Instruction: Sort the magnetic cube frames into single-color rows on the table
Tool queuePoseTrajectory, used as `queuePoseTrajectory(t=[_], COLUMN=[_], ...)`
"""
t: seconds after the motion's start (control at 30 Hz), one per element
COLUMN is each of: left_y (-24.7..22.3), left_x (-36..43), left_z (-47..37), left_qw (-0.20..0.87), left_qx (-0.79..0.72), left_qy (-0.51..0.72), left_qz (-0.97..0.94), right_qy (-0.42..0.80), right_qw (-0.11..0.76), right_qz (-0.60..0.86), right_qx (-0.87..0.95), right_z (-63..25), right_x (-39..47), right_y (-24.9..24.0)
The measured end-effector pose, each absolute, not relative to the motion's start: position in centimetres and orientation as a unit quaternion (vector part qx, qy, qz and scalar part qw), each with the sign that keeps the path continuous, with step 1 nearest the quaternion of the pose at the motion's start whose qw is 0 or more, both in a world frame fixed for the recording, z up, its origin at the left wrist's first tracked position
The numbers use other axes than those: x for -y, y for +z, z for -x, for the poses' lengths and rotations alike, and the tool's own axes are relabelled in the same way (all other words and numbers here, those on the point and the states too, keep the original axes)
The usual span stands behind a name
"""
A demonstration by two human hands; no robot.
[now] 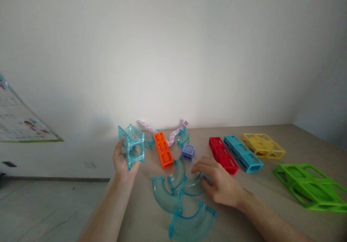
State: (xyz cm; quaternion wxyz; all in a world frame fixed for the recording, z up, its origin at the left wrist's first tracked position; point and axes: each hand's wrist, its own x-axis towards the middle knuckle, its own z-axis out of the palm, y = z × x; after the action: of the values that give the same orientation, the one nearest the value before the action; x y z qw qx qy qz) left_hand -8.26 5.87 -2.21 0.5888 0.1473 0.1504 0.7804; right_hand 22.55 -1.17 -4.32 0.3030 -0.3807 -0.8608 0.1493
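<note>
L hand (123,164), ctr-left, grips blue frame (132,145), prob. light, stiff, best edge-held; R hand (216,180) half-curled at curve (192,187), hold unclear.

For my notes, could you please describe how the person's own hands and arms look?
The left hand and right hand are ungloved. The left forearm and right forearm are bare, with no sleeve in view, and no watch or bracelet shows. No ring is visible, though parts of both hands are hidden.
</note>
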Motion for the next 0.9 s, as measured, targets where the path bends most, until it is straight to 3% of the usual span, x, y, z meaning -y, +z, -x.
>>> queuePoseTrajectory(t=[0.13, 0.23, 0.33, 0.5, 0.6, 0.73, 0.9], left_y=[-2.6, -2.5, -2.7, -2.9, -2.7, -2.2, -2.0], left_x=[-6.1, -6.1, -6.1, -6.2, -6.0, -5.6, -5.4], left_z=[10.2, 11.3, 11.7, 11.2, 10.7, 10.0, 9.5], left_qw=[0.615, 0.624, 0.626, 0.618, 0.606, 0.599, 0.599], left_qx=[-0.066, -0.032, -0.033, -0.061, -0.075, -0.086, -0.090], left_qy=[0.767, 0.765, 0.766, 0.770, 0.780, 0.783, 0.782], left_qz=[-0.173, -0.154, -0.144, -0.145, -0.138, -0.143, -0.147], right_qy=[0.135, 0.137, 0.158, 0.217, 0.220, 0.217, 0.255], right_qw=[0.378, 0.384, 0.326, 0.124, 0.054, 0.038, 0.081], right_qz=[0.405, 0.418, 0.440, 0.411, 0.403, 0.445, 0.475], right_qx=[0.821, 0.812, 0.822, 0.877, 0.887, 0.868, 0.838], right_z=[-22.8, -22.7, -23.1, -24.6, -24.8, -24.6, -26.0], right_x=[0.9, 0.9, 2.0, 7.6, 11.0, 12.7, 12.4], right_y=[-4.2, -3.5, -1.8, 1.1, 1.4, 0.1, -1.6])
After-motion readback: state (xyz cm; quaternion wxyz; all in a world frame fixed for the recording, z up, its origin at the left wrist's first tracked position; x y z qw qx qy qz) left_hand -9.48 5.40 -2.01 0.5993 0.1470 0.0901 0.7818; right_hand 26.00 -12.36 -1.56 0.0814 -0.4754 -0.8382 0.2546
